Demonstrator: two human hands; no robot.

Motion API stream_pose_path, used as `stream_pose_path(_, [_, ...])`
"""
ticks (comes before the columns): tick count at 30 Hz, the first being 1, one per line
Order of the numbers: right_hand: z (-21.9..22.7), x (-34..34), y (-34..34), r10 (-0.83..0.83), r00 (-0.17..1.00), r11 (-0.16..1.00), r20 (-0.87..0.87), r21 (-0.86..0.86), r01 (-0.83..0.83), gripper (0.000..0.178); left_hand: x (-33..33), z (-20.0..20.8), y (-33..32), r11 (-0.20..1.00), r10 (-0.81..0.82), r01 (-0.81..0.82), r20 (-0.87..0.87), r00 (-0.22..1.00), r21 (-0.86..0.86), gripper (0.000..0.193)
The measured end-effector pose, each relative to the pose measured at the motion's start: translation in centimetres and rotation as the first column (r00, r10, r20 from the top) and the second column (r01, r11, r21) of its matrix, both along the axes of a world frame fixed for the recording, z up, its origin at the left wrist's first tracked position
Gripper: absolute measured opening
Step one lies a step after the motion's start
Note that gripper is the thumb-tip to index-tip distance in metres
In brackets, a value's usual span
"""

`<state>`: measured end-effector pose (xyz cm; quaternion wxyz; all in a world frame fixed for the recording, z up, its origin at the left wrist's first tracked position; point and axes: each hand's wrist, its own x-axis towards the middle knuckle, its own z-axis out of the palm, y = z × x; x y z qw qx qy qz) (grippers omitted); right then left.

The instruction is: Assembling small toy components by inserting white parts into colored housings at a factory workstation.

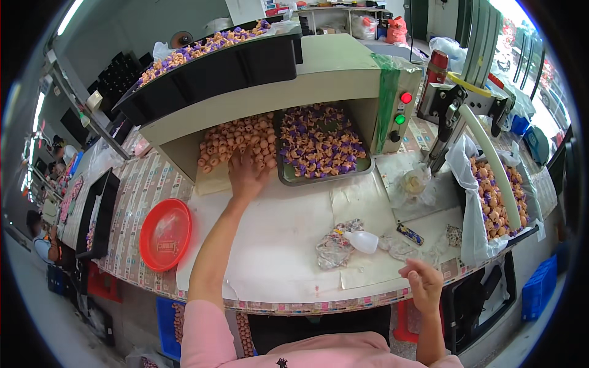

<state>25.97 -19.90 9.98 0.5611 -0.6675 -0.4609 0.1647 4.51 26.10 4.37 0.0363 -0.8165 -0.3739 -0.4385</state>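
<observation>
At ten o'clock from the middle of the view, a heap of round, tan, head-like pieces [211, 141] lies loose under the overhang of a beige, box-shaped metal machine [343, 86]. The left hand [248, 172] rests on its near edge, fingers spread; their tips are lost among the pieces, so I cannot tell whether one is pinched.

At one o'clock, just beside the heap, a shallow dark tray [325, 180] carries small purple-and-tan pieces [319, 141]; its raised rim probably serves to keep them from mixing with the heap. Both lots sit in the mouth of the machine, seemingly for easy reach, though its overhang limits access from above.

At four o'clock, the right hand [424, 285] hangs over the white-sheeted surface [264, 239], fingers half curled, with nothing visible in them. Near it lie a small white plastic bottle [363, 241] and crumpled patterned cloth [333, 253].

At three o'clock stands a white-lined black crate [473, 214] of assembled-looking pieces; a thick, pale, curved lever [496, 162] crosses before it, partly barring the way. At eight o'clock, a round red plastic basin [165, 214] sits clear of the left forearm.
</observation>
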Motion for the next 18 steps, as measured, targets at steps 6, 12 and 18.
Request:
stream_pose_path(6, [0.5, -2.5, 1.3, -0.004, 0.999, 0.999, 0.04, -0.046, 0.006, 0.019, 1.3, -0.3, 1.9, 0.938, 0.086, -0.192, -0.344, 0.935, -0.287, 0.077])
stream_pose_path(12, [0.5, -4.6, 2.0, -0.004, 0.997, 0.997, 0.08, -0.082, 0.01, 0.02, -0.1, 0.4, 2.1, 0.976, 0.056, -0.103, -0.233, 0.971, -0.193, 0.058])
stream_pose_path(18, [1.1, -6.4, 2.8, 0.058, 0.992, 0.994, 0.112, -0.096, -0.047, 0.016, -1.6, 1.7, 3.4, 0.973, 0.006, -0.075, -0.303, 0.953, -0.218, 0.043])
